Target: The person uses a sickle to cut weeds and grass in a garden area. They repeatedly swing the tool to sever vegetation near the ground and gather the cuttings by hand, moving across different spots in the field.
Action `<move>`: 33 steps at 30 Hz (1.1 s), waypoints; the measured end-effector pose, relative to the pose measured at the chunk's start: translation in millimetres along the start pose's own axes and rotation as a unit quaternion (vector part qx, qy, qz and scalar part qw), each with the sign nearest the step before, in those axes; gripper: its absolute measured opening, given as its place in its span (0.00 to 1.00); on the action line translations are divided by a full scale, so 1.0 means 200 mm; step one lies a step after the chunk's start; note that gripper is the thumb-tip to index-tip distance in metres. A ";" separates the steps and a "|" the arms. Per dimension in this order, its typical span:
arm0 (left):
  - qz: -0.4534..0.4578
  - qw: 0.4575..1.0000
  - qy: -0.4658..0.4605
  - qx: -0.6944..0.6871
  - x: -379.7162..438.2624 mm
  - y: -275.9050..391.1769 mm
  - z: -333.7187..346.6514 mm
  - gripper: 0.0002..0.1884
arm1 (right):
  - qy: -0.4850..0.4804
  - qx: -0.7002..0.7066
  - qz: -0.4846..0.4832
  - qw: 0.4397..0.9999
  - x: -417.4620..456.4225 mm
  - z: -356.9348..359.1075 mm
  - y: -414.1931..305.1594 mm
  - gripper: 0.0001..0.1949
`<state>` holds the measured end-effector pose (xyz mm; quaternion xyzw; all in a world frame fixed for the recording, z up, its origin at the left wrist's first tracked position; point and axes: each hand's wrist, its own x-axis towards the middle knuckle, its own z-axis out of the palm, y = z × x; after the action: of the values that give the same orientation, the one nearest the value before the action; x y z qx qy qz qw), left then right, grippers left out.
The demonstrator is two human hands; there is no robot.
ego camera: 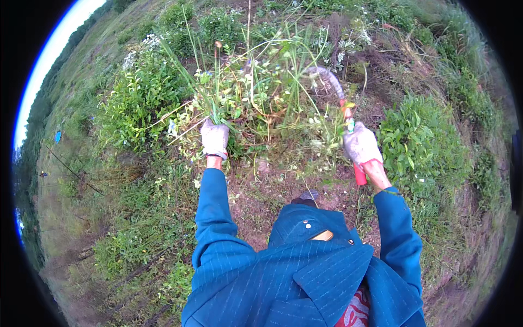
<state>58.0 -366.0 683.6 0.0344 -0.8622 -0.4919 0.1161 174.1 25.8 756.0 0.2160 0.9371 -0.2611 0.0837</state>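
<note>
My left hand [215, 138], in a pale work glove, is closed around a bunch of cut or pulled grass stems [214, 107] that fan out above it. In my right hand [362, 144], gloved alike, is a sickle [347, 109] with a red handle, whose end sticks out below the fist. Its curved blade arcs up and to the left, its tip among tall grass. Between the hands spreads a tangle of leafy weeds [261, 96] with small blue flowers, some stems bent over. Whether the left hand's stems are still rooted cannot be told.
Leafy bushes stand at the left [141, 104] and right [419, 141]. Brownish soil [255, 204] with scattered cuttings lies before me, and a shoe [309, 195] shows below the coat. A sloping weedy field reaches to trees and sky at the far left.
</note>
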 end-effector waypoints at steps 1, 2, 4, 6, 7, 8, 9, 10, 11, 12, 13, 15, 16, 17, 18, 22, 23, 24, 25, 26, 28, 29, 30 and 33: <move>0.015 1.000 -0.002 0.009 0.02 -0.01 0.00 0.17 | 0.014 0.038 0.021 0.999 0.04 -0.03 0.03 0.15; 0.043 0.999 -0.004 0.023 0.03 -0.01 0.00 0.16 | 0.031 0.059 -0.003 0.998 0.06 -0.07 0.07 0.15; -0.015 0.999 0.006 0.039 0.07 -0.03 0.02 0.16 | 0.075 -0.003 -0.025 0.997 0.08 -0.13 0.16 0.16; -0.033 0.999 0.031 -0.026 0.11 -0.05 0.04 0.17 | -0.008 -0.082 -0.028 0.996 0.05 -0.16 0.24 0.16; -0.051 0.999 0.012 0.015 0.13 -0.06 0.06 0.27 | -0.036 -0.124 -0.014 0.992 0.03 -0.17 0.27 0.17; -0.082 0.989 0.017 0.120 0.15 -0.07 0.08 0.35 | -0.050 -0.101 0.018 0.993 -0.01 -0.17 0.29 0.17; -0.094 0.972 0.014 0.216 0.17 -0.08 0.10 0.43 | -0.076 -0.087 0.050 0.992 -0.04 -0.16 0.30 0.17; -0.107 0.963 -0.051 0.243 0.19 -0.07 0.13 0.52 | -0.079 0.000 0.060 0.995 -0.07 -0.15 0.32 0.17; -0.147 0.952 -0.112 0.243 0.20 -0.06 0.17 0.51 | -0.095 0.074 0.083 0.989 -0.09 -0.14 0.32 0.18; -0.131 0.938 -0.174 0.269 0.20 -0.04 0.23 0.50 | -0.131 0.175 0.144 0.965 -0.11 -0.13 0.32 0.19; -0.144 0.911 -0.237 0.306 0.20 -0.01 0.28 0.48 | -0.126 0.219 0.140 0.957 -0.13 -0.11 0.32 0.18; -0.097 0.864 -0.352 0.346 0.14 0.10 0.44 0.45 | -0.058 0.079 0.100 0.990 -0.15 -0.09 0.31 0.18; -0.030 0.866 -0.371 0.335 0.07 0.15 0.52 0.46 | -0.078 0.126 0.121 0.981 -0.15 -0.09 0.32 0.19; -0.029 0.876 -0.416 0.245 -0.01 0.21 0.59 0.45 | -0.080 0.171 0.148 0.971 -0.16 -0.08 0.31 0.20; 0.035 0.893 -0.427 0.141 -0.13 0.27 0.68 0.45 | -0.071 0.130 0.126 0.981 -0.16 -0.09 0.31 0.21; 0.060 0.841 -0.536 0.030 -0.55 0.48 1.02 0.56 | -0.106 0.131 0.107 0.980 -0.20 -0.12 0.28 0.21; 0.148 0.848 -0.507 -0.047 -0.63 0.52 1.10 0.53 | -0.089 0.083 0.062 0.991 -0.22 -0.14 0.27 0.20; 0.175 0.846 -0.495 -0.093 -0.70 0.56 1.18 0.50 | -0.075 0.105 0.099 0.987 -0.24 -0.15 0.25 0.19; 0.089 0.830 -0.544 -0.086 -0.75 0.58 1.22 0.46 | -0.068 0.094 0.081 0.990 -0.26 -0.18 0.24 0.19; 0.188 0.857 -0.468 -0.101 -0.80 0.61 1.29 0.41 | -0.061 0.083 0.063 0.993 -0.28 -0.19 0.23 0.19; 0.159 0.887 -0.413 -0.132 -0.81 0.63 1.35 0.27 | -0.029 0.060 0.059 0.996 -0.32 -0.23 0.24 0.20; 0.332 0.828 -0.411 0.186 -0.79 0.63 1.37 0.21 | -0.010 0.055 0.071 0.996 -0.34 -0.24 0.25 0.20; 0.369 0.821 -0.384 0.206 -0.77 0.63 1.38 0.18 | 0.001 0.048 0.084 0.995 -0.37 -0.25 0.27 0.19; 0.231 0.904 -0.359 0.014 -0.66 0.64 1.38 0.13 | -0.012 0.073 0.135 0.988 -0.45 -0.24 0.39 0.19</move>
<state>128.1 -45.1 635.2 -0.3429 -0.8363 -0.4179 -0.0916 286.6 79.3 786.0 0.3433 0.8767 -0.3174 0.1131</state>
